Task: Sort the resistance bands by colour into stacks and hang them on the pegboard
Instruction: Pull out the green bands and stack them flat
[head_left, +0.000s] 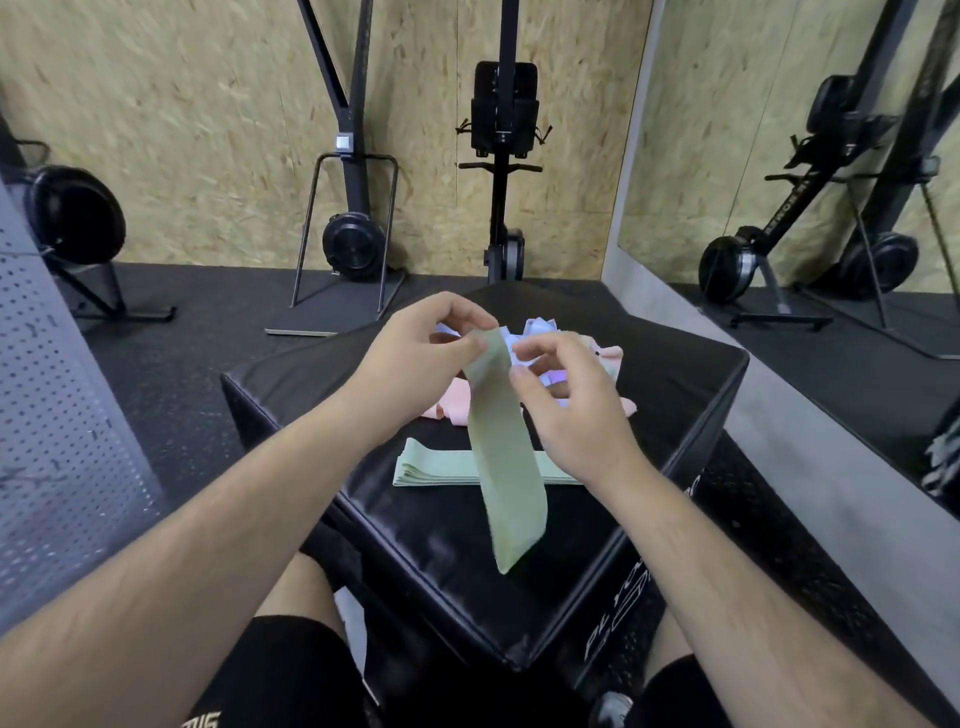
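A pale green resistance band hangs down from my two hands over a black padded box. My left hand pinches the band's top end between thumb and forefinger. My right hand holds the band's right edge a little lower. Under the hanging band, a flat stack of green bands lies on the box. Behind my hands sits a loose heap with pink bands and light blue bands, partly hidden. A grey pegboard stands at the left.
Black rowing machines stand upright against the chipboard wall, one left of centre and one in the middle. A mirror fills the right wall. Dark rubber floor surrounds the box. My knees in black shorts are below.
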